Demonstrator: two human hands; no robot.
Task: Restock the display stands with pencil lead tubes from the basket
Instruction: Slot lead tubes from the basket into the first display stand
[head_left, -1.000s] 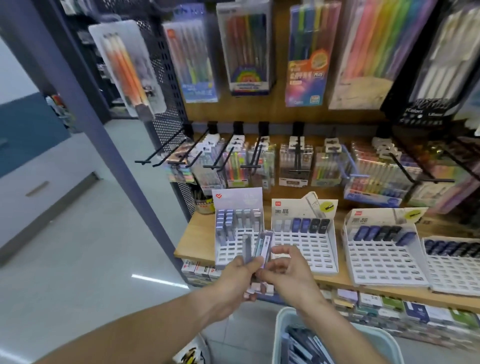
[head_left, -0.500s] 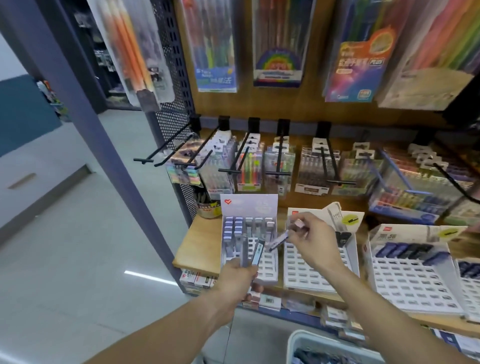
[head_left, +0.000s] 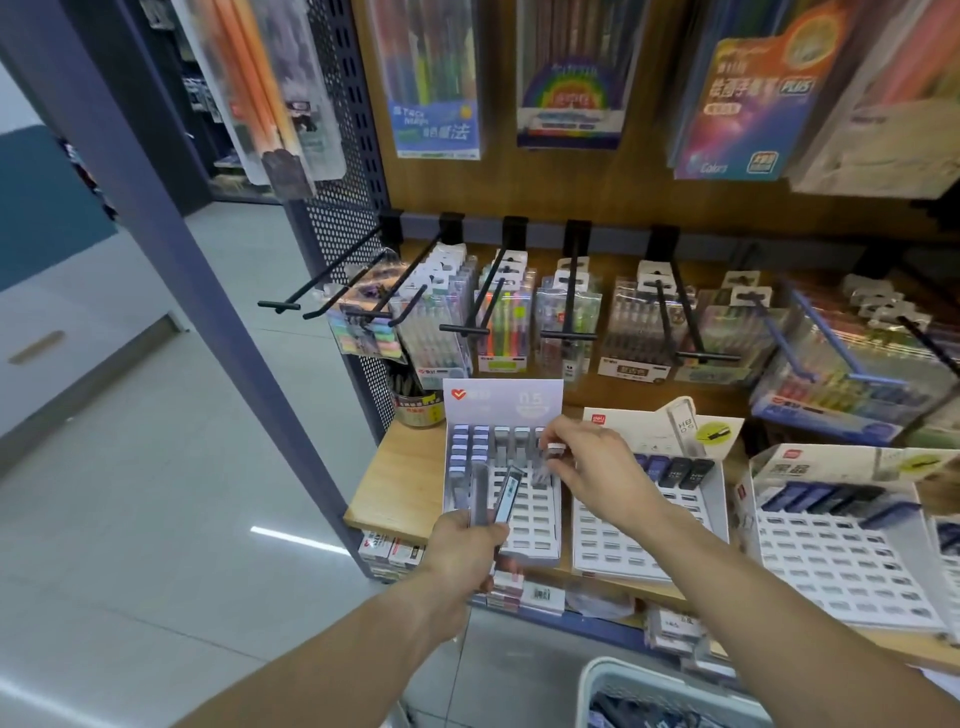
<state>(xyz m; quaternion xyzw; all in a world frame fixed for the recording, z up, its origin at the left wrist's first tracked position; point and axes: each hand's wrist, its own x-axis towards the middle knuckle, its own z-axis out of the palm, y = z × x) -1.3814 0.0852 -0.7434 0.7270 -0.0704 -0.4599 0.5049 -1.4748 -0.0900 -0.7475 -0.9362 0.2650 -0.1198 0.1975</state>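
Right hand now lower, at stand

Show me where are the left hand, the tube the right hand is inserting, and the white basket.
left hand (head_left: 464, 548), head view, back of the hand
tube in the right hand (head_left: 554, 451), head view, its light cap
white basket (head_left: 670, 678), head view, near rim

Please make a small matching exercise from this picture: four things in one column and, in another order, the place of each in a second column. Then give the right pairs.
Things:
1. right hand
2. left hand
3. basket
4. tin

Places:
A. bottom edge of the picture, below the shelf
B. at the top rows of the leftmost stand, pinching one tube
C. on the shelf, left of that stand
D. low in front of that stand, holding spare tubes

Pairs: 1-B, 2-D, 3-A, 4-C
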